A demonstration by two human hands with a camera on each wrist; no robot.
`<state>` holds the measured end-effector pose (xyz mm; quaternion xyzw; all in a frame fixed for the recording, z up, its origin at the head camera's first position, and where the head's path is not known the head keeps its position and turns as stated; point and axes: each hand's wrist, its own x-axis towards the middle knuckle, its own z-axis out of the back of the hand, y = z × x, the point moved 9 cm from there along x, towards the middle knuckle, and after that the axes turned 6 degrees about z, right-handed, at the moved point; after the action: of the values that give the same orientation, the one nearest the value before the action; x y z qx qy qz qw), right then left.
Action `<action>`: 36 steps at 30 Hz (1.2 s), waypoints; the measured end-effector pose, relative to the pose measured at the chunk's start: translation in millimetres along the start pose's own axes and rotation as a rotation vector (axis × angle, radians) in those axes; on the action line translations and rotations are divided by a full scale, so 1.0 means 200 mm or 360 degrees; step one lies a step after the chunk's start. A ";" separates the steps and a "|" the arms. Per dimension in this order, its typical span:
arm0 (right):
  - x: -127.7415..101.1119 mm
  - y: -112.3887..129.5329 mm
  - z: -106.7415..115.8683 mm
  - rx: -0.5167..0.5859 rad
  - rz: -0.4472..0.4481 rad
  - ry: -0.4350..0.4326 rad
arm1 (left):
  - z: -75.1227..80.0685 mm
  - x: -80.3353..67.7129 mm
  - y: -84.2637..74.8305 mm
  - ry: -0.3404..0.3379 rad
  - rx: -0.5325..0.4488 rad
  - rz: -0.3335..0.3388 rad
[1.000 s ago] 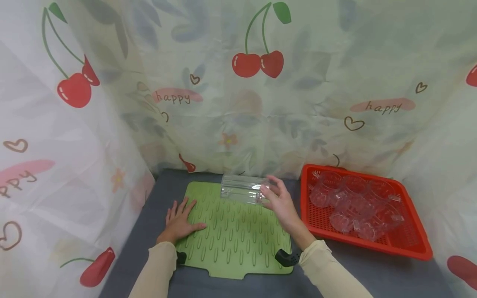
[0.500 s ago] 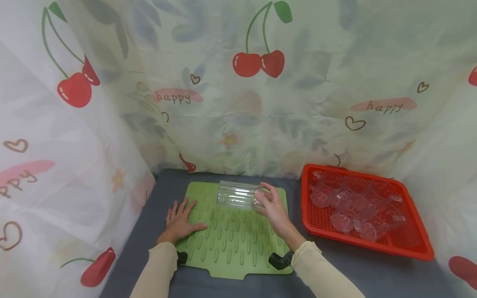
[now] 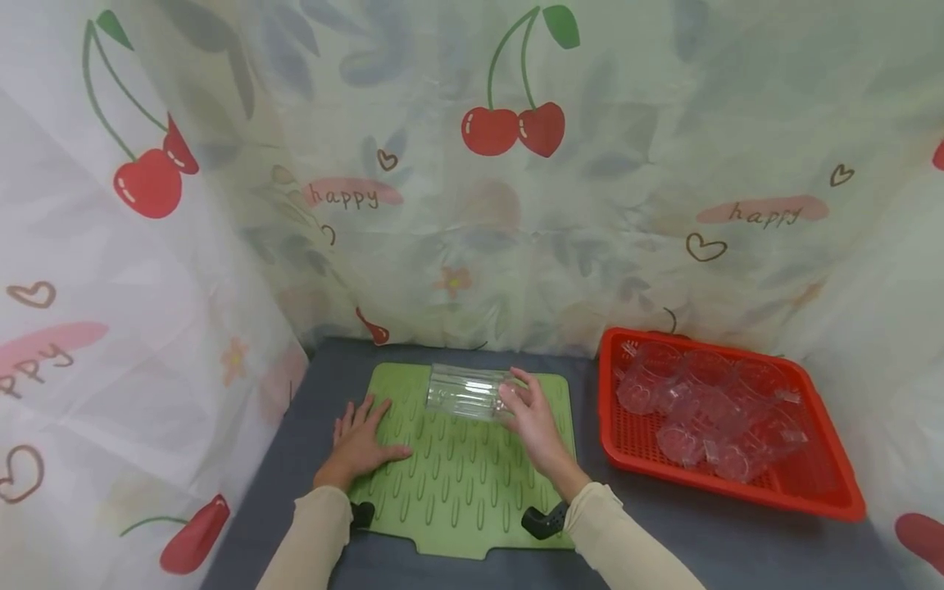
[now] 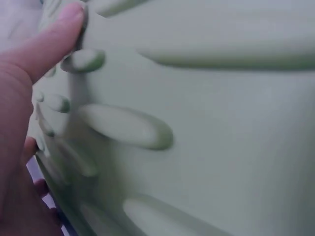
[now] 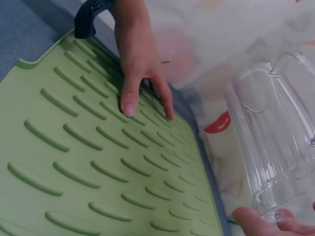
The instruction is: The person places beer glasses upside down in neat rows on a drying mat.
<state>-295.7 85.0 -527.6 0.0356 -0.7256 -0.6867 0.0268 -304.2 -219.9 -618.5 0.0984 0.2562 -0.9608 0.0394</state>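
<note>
A tall clear drinking glass with fluted sides [image 3: 465, 393] lies sideways over the far part of the green ridged mat [image 3: 457, 500]. My right hand [image 3: 534, 422] grips it by its right end, and its mouth points left. In the right wrist view, fingertips [image 5: 253, 222] hold one end of the glass [image 5: 270, 132], which appears apart from the mat. My left hand [image 3: 360, 447] rests with spread fingers on the mat's left edge. The left wrist view shows its thumb [image 4: 54, 42] against the ridged surface; the other fingers are partly hidden.
A red plastic basket [image 3: 726, 492] stands right of the mat, with several clear glasses [image 3: 708, 410] in it. Behind the dark grey tabletop [image 3: 656, 533] hangs a cherry-patterned curtain [image 3: 516, 270], also at both sides. Black wrist straps [image 3: 544, 522] are on both arms.
My right hand has brought the glass left and slightly nearer to me, further over the mat. The left hand has stayed in place.
</note>
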 end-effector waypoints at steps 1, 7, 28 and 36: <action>0.00 -0.01 0.00 0.0005 -0.0006 0.0002 | 0.00 0.00 0.00 0.0003 -0.0001 0.0007; -0.01 -0.03 -0.01 0.0007 -0.0019 -0.0005 | 0.03 -0.02 -0.06 -0.0034 -0.0024 -0.0043; -0.02 -0.08 -0.03 0.0043 -0.0044 -0.0014 | 0.21 -0.16 -0.52 -0.0004 -0.0913 -0.0504; -0.03 -0.10 -0.07 0.0070 -0.0058 0.0015 | 0.22 -0.17 -0.60 0.0047 -0.1156 -0.0483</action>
<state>-287.7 70.1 -546.4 0.0525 -0.7397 -0.6707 0.0169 -292.6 -136.3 -515.6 0.0529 0.5917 -0.8009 -0.0745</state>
